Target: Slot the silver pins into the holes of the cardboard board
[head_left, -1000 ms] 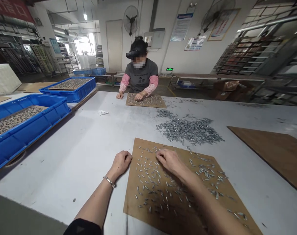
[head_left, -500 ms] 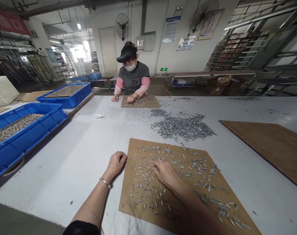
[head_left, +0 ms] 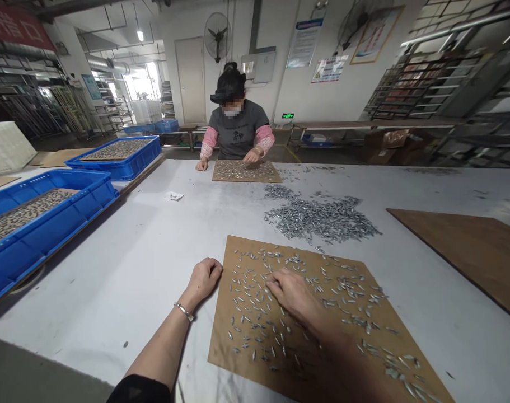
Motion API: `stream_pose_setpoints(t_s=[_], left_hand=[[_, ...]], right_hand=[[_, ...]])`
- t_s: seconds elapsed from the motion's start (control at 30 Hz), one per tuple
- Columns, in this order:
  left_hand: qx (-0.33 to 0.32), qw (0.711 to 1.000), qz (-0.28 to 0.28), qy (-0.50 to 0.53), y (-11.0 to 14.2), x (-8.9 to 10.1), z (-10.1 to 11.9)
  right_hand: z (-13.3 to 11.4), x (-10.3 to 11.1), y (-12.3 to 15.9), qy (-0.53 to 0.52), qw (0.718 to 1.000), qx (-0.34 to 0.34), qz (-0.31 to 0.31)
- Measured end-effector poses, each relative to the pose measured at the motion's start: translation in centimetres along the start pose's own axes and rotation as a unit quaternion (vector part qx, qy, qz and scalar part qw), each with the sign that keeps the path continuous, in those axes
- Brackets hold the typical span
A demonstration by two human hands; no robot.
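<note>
A brown board [head_left: 221, 336] lies on the white table before me, scattered with small silvery spindle-shaped pieces [head_left: 349, 285]. On its left half they lie apart from each other; toward the right they bunch and overlap. My left hand [head_left: 205, 278] rests closed on the table against the board's left edge, its fingers curled under so that anything inside is hidden. Over the upper middle of the board, my right hand [head_left: 291, 290] is closed in a pinch low among the pieces. What its fingertips hold, if anything, is too small to make out.
A heap of loose pieces [head_left: 322, 218] lies beyond the board. Across the table, a person [head_left: 238, 131] works at another board [head_left: 246, 178]. Blue crates [head_left: 90, 187] stand at left, near a white scrap [head_left: 174, 196]. A bare brown board [head_left: 460, 235] lies at right.
The view has shifted slightly. My right hand stays over nearly the same spot on the board, my left at its edge. The other person's right-side hand has lifted off their board and moved right.
</note>
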State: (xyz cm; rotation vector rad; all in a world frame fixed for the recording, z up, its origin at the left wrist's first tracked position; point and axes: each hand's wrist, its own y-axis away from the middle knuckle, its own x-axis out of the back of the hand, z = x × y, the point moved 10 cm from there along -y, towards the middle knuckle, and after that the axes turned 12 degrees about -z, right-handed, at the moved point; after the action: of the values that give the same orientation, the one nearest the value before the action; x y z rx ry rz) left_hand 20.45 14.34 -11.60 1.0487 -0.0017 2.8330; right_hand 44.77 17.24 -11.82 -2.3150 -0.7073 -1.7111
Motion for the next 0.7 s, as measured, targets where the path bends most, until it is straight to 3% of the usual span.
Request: stream_pose_setpoints(t_s=[0.1,0.2,0.37,0.7], left_hand=[[-0.001,1.000,0.003,-0.001,-0.1,0.0,-0.2],[-0.002,1.000,0.003,-0.005,-0.3,0.0,-0.3],[0.002,1.000,0.012,-0.002,-0.4,0.1,-0.6],[0.002,1.000,0.015,-0.011,-0.1,0.4,-0.1]], right_hand=[[2.4,0.7,1.3,-0.014,1.000,-0.012,0.003],[3.3,0.1,2.6,-0.001,0.999,-0.016,-0.032],[1.6,-1.4,4.0,-0.004,0.998,0.004,-0.062],[1.1,-1.3,4.4,-0.021,0.999,0.001,-0.042]])
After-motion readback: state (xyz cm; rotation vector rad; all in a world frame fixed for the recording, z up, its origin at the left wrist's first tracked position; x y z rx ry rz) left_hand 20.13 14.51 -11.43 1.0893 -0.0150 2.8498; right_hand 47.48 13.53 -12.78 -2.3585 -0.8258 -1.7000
